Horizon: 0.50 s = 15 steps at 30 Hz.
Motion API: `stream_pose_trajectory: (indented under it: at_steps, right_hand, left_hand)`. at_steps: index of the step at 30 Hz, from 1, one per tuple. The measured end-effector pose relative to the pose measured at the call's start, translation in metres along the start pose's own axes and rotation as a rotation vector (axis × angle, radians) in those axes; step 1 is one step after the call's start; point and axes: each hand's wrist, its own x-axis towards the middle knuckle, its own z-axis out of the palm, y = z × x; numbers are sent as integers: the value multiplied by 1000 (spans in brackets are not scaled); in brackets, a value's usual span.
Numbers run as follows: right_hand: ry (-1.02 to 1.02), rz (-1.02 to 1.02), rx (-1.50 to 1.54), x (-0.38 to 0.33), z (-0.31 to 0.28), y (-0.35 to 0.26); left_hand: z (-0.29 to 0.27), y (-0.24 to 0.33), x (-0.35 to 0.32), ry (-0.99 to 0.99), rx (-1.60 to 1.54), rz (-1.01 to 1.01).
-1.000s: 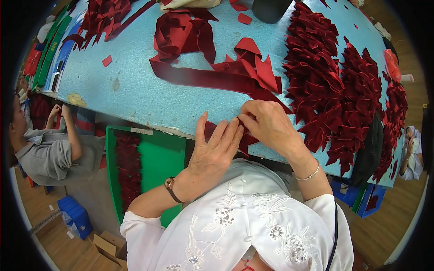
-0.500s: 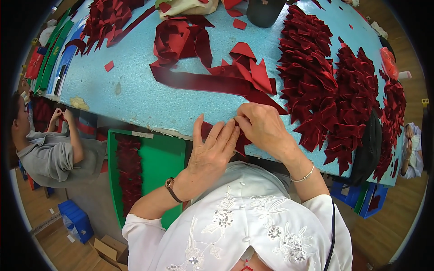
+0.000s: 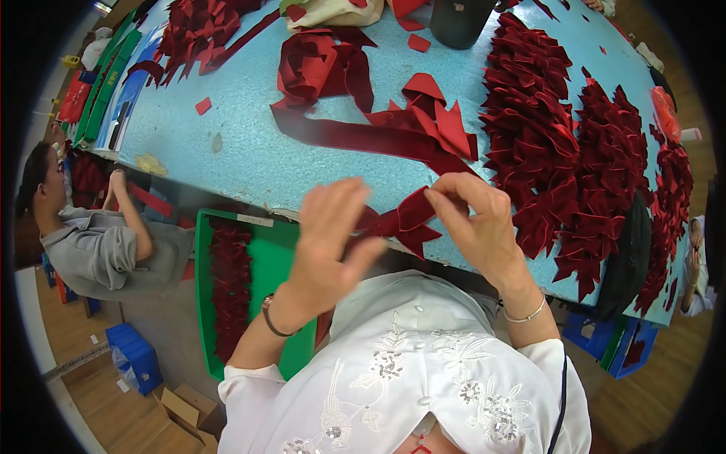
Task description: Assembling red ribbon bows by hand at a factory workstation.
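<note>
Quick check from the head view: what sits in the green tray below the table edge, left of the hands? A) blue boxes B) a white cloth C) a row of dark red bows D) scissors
C: the green tray holds a long row of dark red bows along its left side.

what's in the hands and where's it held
A red bow: right hand pinches its upper right loop; the left hand is open at its left side, contact unclear.

Bright, even overhead light, soft shadows only. Heavy fisheye bend curves blue table (image 3: 249, 159) edge; black vignette rings frame. Left hand (image 3: 333, 234) motion-blurred; red bow (image 3: 404, 219) reasonably sharp. No strong glare.
</note>
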Motion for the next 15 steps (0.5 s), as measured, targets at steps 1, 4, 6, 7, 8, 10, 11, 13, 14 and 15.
stream_pose_trajectory:
  at_steps: [1,4,6,7,8,10,11,13,14,15]
  right_hand:
    - [2,-1,7,-2,1,0]
    - [-159,-130,57,-4,12,4]
    - [-195,-151,19,-6,22,11]
    - [-230,-170,-27,-5,26,13]
    - [-264,-189,-75,-5,29,14]
    - [-272,-176,-78,-6,29,14]
    - [-278,-165,-84,-5,29,12]
    - [-285,-150,-92,-4,30,10]
    - [-294,-148,-101,-4,30,10]
    - [-302,-145,-110,-3,31,10]
  left_hand:
    - [-7,-5,0,150,-33,-58]
    - [-17,-26,-10,249,-47,-181]
    - [-17,-25,-12,228,-56,-166]
    - [-16,-23,-13,208,-73,-149]
    - [-14,-21,-12,188,-92,-131]
    - [-8,-18,-9,159,-129,-158]
    - [-5,-17,-7,132,-166,-183]
    - [-2,-18,-2,103,-206,-208]
    - [0,-20,0,70,-206,-173]
    - [1,-22,2,38,-205,-139]
